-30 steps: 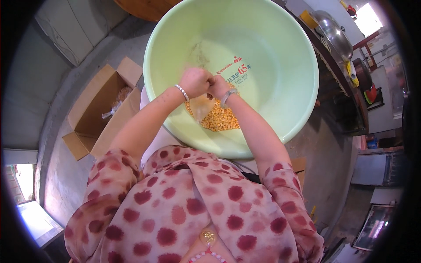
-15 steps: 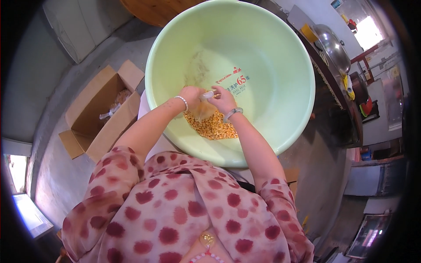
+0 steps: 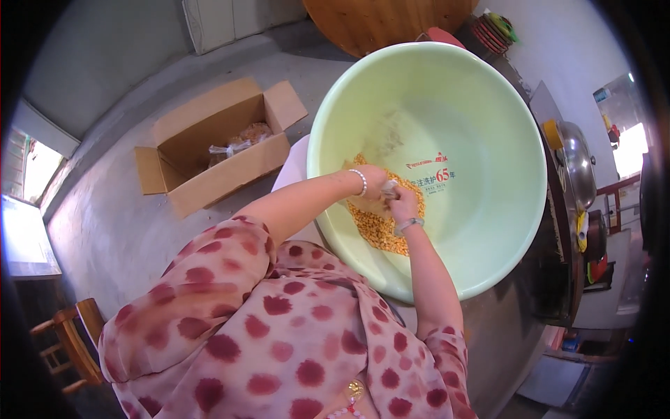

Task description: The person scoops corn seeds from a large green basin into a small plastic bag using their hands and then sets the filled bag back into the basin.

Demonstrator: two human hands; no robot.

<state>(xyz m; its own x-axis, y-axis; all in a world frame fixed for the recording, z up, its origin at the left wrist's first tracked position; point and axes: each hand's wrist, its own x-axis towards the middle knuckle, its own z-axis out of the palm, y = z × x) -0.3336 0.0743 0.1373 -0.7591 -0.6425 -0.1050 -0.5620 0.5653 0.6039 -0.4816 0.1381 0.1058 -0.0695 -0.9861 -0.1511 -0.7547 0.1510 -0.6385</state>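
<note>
Both my hands are low over a big pale green plastic basin (image 3: 488, 241), close together. Between them is the gathered, whitish top of a clear plastic bag (image 3: 390, 187). My left hand (image 3: 373, 179) is closed around the bag on one side. Opposite it, my right hand (image 3: 404, 204) grips the twisted top with bent fingers. Yellow corn kernels (image 3: 380, 234) lie in a heap under and around the hands, on the near left of the basin floor. How much corn is inside the bag cannot be made out, as the hands cover much of it.
An open cardboard box (image 3: 230, 174) with tied plastic bags (image 3: 241, 143) inside stands left of the basin. Behind is a round wooden tabletop (image 3: 384, 21). A counter along the right carries a large metal pot lid (image 3: 578, 164). A wooden chair (image 3: 73, 342) is at lower left.
My view has swung left, so the basin sits further right and lower and the box shows more fully. My right hand's fingers have closed in on the bag's top, nearer my left hand.
</note>
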